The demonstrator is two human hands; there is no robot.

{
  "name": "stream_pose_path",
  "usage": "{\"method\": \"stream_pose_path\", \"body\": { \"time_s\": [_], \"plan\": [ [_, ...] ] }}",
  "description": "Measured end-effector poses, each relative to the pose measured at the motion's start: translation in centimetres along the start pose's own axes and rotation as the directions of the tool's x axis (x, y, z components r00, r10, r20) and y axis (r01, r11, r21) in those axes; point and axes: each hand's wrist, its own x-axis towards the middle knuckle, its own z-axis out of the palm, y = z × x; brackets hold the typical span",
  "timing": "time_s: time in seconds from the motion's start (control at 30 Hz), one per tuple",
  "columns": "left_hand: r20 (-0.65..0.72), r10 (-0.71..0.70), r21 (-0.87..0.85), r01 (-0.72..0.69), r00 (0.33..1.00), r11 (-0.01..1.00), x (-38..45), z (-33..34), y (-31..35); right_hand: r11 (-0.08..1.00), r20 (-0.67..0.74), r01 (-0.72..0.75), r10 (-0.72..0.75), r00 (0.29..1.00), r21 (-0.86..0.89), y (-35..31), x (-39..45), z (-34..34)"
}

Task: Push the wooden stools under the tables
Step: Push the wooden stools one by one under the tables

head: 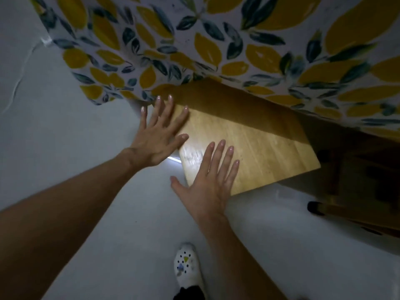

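stool (249,148): centre frame, seat's far part already under the table (216,40), near part sticking out
left hand (160,135): flat, fingers spread, on seat's left edge, gripping nothing
right hand (211,180): flat, spread, on seat's near corner, gripping nothing
step: mid-push, likely
tip: press both palms evenly, push straight toward upper right so the stool doesn't twist or catch the cloth hem

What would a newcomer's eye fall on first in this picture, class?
Probably the tablecloth with bold yellow and dark blue leaves, filling the top of the view. Below it, the wooden stool sits partly under the cloth's edge, with the left hand and right hand spread flat at its near edge.
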Motion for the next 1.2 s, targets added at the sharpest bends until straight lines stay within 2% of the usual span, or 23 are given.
{"method": "stream_pose_path", "body": {
  "time_s": [0.1,0.33,0.5,0.57,0.63,0.73,0.77,0.8,0.83,0.9,0.97,1.07,1.2],
  "plan": [
    [0.007,0.031,-0.011,-0.031,0.999,0.999,0.7,1.3,-0.3,0.998,-0.003,0.001,-0.002,1.000,-0.068,0.3,0.0,0.9],
    [-0.048,0.004,-0.100,-0.009,0.999,0.995,-0.4,1.6,0.1,0.994,-0.008,0.064,-0.065,0.998,-0.085,1.0,-0.5,0.6],
    [-0.137,-0.144,-0.143,0.125,0.980,0.982,-5.4,3.2,2.3,0.968,0.054,0.225,-0.220,0.974,-0.113,3.9,-2.4,-0.3],
    [-0.149,-0.218,-0.112,0.202,0.965,0.973,-8.1,3.7,3.9,0.930,0.153,0.341,-0.321,0.935,-0.133,6.2,-3.2,-1.1],
    [-0.129,-0.264,-0.096,0.253,0.956,0.963,-10.8,4.4,5.8,0.862,0.270,0.477,-0.425,0.864,-0.171,9.0,-3.4,-2.3],
    [-0.105,-0.294,-0.074,0.287,0.950,0.955,-14.9,5.3,8.9,0.686,0.421,0.684,-0.560,0.713,-0.247,13.3,-2.4,-4.9],
    [-0.099,-0.298,-0.075,0.291,0.950,0.954,-15.8,5.4,10.0,0.633,0.450,0.726,-0.585,0.675,-0.268,14.5,-2.1,-5.7],
    [-0.097,-0.300,-0.084,0.293,0.949,0.953,-16.3,5.3,10.9,0.609,0.449,0.738,-0.594,0.668,-0.291,15.5,-2.2,-6.4],
    [-0.103,-0.300,-0.099,0.290,0.948,0.952,-16.4,5.2,11.7,0.631,0.418,0.712,-0.583,0.697,-0.309,16.2,-2.7,-6.9],
    [-0.121,-0.296,-0.145,0.278,0.947,0.949,-15.7,5.2,12.5,0.766,0.340,0.581,-0.487,0.804,-0.277,16.6,-4.7,-6.6],
    [-0.106,-0.292,-0.160,0.274,0.951,0.948,-14.4,5.3,12.8,0.861,0.310,0.462,-0.389,0.868,-0.214,16.2,-6.2,-5.4],
    [-0.094,-0.287,-0.124,0.275,0.953,0.954,-12.8,5.7,12.3,0.887,0.235,0.396,-0.343,0.910,-0.238,15.4,-5.8,-4.2],
    [-0.108,-0.248,-0.126,0.234,0.963,0.964,-11.2,5.5,10.2,0.884,0.217,0.397,-0.349,0.912,-0.246,14.5,-4.0,-3.6]
  ]
}}
